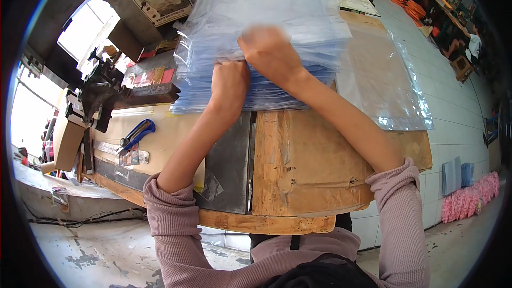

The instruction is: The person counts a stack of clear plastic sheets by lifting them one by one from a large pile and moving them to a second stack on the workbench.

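A thick stack of clear bluish plastic sheets point(298, 77) lies on the far part of the wooden worktable. At the near edge of this stack, my left hand point(231, 81) is closed, its fingers curled in against the sheets. Just right of it and slightly farther out, my right hand point(269, 53) is bent over the stack in a rounded, closed shape. Its knuckles are smeared by motion. What the right fingers hold, if anything, is hidden from view. The fingertips of the left hand are also covered.
A blue utility knife point(137, 134) lies beside a clear ruler point(108, 148) on the left. A dark metal clamp-like fixture point(136, 95) juts toward the stack. Another clear plastic sheet point(376, 82) hangs near the table's right edge. Pink bundles point(469, 197) sit on the floor.
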### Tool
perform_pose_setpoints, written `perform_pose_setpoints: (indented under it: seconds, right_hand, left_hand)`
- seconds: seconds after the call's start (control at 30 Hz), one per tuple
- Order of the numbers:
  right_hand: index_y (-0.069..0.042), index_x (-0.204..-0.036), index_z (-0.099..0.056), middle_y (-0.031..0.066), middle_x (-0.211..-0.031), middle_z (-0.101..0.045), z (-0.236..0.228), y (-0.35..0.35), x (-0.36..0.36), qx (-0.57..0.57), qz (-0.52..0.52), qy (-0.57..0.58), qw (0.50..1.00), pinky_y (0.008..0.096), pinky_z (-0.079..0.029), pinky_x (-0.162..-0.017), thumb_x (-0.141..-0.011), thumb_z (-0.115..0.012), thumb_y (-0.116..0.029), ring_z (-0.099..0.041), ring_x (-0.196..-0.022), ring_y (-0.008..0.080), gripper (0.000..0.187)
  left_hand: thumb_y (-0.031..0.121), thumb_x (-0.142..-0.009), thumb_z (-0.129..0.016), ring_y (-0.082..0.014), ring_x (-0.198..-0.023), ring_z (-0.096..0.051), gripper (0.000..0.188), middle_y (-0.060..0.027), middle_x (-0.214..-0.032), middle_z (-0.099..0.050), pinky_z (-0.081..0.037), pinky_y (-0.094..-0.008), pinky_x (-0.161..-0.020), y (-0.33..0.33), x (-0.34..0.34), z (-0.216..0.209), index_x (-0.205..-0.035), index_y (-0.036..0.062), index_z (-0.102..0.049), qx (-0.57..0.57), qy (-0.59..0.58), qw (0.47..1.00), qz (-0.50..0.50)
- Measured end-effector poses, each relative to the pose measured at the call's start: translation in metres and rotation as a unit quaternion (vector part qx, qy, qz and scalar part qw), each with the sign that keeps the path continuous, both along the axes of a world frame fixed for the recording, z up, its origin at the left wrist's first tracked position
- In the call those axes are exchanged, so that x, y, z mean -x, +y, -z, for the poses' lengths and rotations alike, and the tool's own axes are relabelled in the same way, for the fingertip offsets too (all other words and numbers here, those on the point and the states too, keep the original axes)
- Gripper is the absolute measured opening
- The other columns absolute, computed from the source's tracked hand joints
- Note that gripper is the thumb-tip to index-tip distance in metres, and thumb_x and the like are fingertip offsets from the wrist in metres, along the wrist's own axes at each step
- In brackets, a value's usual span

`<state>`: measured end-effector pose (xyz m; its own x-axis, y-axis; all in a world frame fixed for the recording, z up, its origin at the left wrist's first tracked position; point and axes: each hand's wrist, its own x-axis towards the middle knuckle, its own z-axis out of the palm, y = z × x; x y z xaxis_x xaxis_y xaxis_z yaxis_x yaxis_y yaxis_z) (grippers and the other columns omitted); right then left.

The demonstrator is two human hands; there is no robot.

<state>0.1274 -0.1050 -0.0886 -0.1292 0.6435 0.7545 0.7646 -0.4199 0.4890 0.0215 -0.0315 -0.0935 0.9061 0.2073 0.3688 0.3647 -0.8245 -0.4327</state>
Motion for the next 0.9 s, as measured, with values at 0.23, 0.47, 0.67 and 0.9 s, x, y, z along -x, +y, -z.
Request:
perform_pose_setpoints:
  seconds: [0.23, 0.47, 0.67, 0.9]
  right_hand:
    - [-0.007, -0.081, -0.059, 0.0118, -0.087, -0.062, 0.0010, -0.0003, 0.0005, 0.004, -0.002, 0.008, 1.000, 0.0280, -0.043, -0.063, -0.072, -0.056, -0.012, -0.056, -0.073, 0.0176, 0.011]
    - [-0.007, -0.081, -0.059, 0.0111, -0.086, -0.062, 0.0020, 0.0007, 0.0024, 0.002, -0.006, 0.017, 1.000, 0.0288, -0.044, -0.064, -0.071, -0.056, -0.012, -0.056, -0.075, 0.0178, 0.011]
    - [-0.007, -0.082, -0.059, 0.0110, -0.087, -0.062, 0.0010, -0.0002, 0.0020, 0.007, -0.004, 0.020, 1.000, 0.0291, -0.044, -0.066, -0.071, -0.057, -0.013, -0.056, -0.077, 0.0179, 0.013]
    - [-0.007, -0.075, -0.061, 0.0075, -0.069, -0.061, 0.0039, 0.0023, -0.0012, -0.031, -0.043, 0.001, 0.999, 0.0289, -0.041, -0.064, -0.068, -0.057, -0.014, -0.055, -0.073, 0.0188, 0.010]
  left_hand:
    - [0.009, -0.076, -0.054, -0.0206, -0.060, -0.064, 0.014, -0.0094, -0.063, -0.063, -0.051, -0.0308, -0.053, 0.0003, 0.0009, -0.0004, -0.065, 0.0081, -0.063, -0.009, 0.017, 1.000, 0.004]
    - [0.009, -0.075, -0.055, -0.0214, -0.059, -0.064, 0.015, -0.0099, -0.061, -0.063, -0.051, -0.0314, -0.054, 0.0009, 0.0005, 0.0016, -0.062, 0.0079, -0.063, -0.008, -0.008, 1.000, 0.002]
    - [0.009, -0.075, -0.055, -0.0216, -0.059, -0.064, 0.015, -0.0101, -0.061, -0.063, -0.051, -0.0314, -0.052, 0.0013, 0.0004, 0.0018, -0.062, 0.0076, -0.063, -0.022, -0.017, 0.999, 0.016]
    - [0.009, -0.075, -0.054, -0.0210, -0.060, -0.064, 0.015, -0.0097, -0.062, -0.063, -0.052, -0.0316, -0.051, -0.0003, -0.0005, 0.0004, -0.063, 0.0077, -0.063, -0.004, 0.000, 1.000, -0.001]
